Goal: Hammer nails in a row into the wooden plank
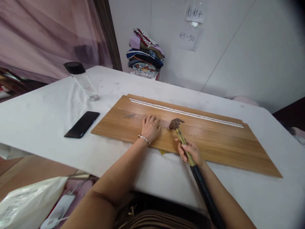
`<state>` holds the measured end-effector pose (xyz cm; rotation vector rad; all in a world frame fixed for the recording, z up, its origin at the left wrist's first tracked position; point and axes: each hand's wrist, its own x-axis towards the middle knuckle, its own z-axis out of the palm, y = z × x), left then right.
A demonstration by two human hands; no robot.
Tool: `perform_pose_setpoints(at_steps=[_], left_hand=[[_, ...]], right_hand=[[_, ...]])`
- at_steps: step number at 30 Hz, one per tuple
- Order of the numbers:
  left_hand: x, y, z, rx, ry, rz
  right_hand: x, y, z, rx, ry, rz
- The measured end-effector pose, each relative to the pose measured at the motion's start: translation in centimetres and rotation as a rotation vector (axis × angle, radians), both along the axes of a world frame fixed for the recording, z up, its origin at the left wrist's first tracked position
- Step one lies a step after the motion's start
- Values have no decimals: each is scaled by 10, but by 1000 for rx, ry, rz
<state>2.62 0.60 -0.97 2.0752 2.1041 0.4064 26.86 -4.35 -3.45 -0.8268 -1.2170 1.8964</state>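
A wooden board [228, 144] lies flat on the white table. My left hand [151, 128] rests palm down on it, fingers stretched out; what may be under the palm is hidden. My right hand [190, 151] is wrapped round the yellow part of the handle of a claw hammer [182, 136]. The rusty hammer head is over the board, just right of my left hand, near a row of small dark dots [189, 135]. Several loose nails [129, 116] lie on the board to the left of my left hand. Two white measuring strips [186, 112] run along the board's far side.
A black phone [82, 124] and a clear bottle with a black lid [83, 81] are on the white table [43, 105], left of the board. Folded cloths [145, 54] are stacked behind the table by the wall. A power strip [58, 211] is at lower left.
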Motion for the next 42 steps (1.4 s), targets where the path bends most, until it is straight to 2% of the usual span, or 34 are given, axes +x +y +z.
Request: perform_pose_setpoints(at_steps=[17,23,28,42], left_hand=[[-5,9,-5,17,-48,45],[-1,10,-3,20,16,127],[5,11,-2,-14,55,126],[8,14,-4,24,89,149]], right_hand=[[-5,10,-1,7,18,25],[-11,16,0,41,39,11],[-14,21,1,50,13,11],[-15,29,-1,74,27,36]])
